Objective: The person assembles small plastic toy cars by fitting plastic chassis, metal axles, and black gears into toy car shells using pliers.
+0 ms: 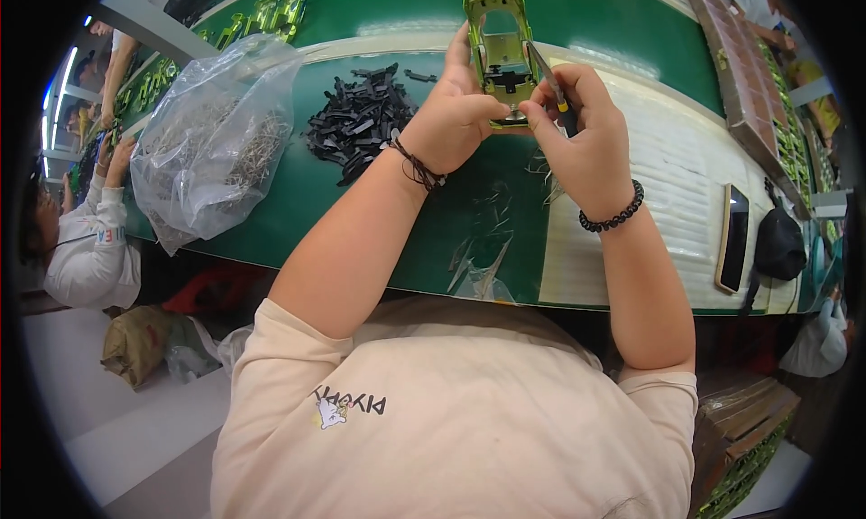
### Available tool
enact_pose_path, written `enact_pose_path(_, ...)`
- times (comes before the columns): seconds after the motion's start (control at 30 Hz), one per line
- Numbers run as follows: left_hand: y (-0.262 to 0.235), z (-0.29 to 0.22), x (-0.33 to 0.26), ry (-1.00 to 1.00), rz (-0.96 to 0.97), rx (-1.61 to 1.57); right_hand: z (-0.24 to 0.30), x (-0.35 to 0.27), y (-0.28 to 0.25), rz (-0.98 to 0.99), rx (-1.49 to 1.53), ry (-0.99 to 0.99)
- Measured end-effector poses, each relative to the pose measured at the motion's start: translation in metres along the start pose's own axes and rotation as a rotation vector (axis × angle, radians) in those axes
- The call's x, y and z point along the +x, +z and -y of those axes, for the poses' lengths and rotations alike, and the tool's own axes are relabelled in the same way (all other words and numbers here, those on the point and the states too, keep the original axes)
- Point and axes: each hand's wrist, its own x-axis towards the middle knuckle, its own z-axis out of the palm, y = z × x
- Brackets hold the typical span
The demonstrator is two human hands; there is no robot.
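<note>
A glossy green toy car body shell [499,48] is held up over the table, its hollow inside facing me. My left hand [456,113] grips the shell along its left side, with the thumb across the near end. Inside the near end sits a black plastic piece [507,79]. In my right hand [591,127] is a slim metal-tipped hand tool [552,77] with a black and yellow handle, its tip at the shell's right edge. My right fingers also meet the shell's near end. The tool's exact kind is unclear.
Left of my left forearm lies a heap of small black plastic parts [361,122]. Beyond it stands a clear plastic bag [212,149] of thin metal pieces. A white foam sheet [663,176] with a phone [732,238] covers the right. More green shells [289,12] lie far left. People sit nearby.
</note>
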Motion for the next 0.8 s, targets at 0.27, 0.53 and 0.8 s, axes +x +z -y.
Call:
enact_pose_path(0.27, -0.0020, -0.0049, -0.0008, 0.028, 0.105, -0.068, -0.0013, -0.0004, -0.0012, -0.009, -0.029, -0.084)
enact_pose_path(0.53, -0.0043, -0.0042, -0.0006, 0.032, 0.114, -0.062, 0.0007, 0.0011, -0.0006, -0.031, -0.087, -0.130)
enact_pose_path(0.8, -0.0047, -0.0040, 0.0018, 0.008, 0.065, 0.026, -0.0015, 0.0014, -0.0019, 0.015, -0.097, -0.126)
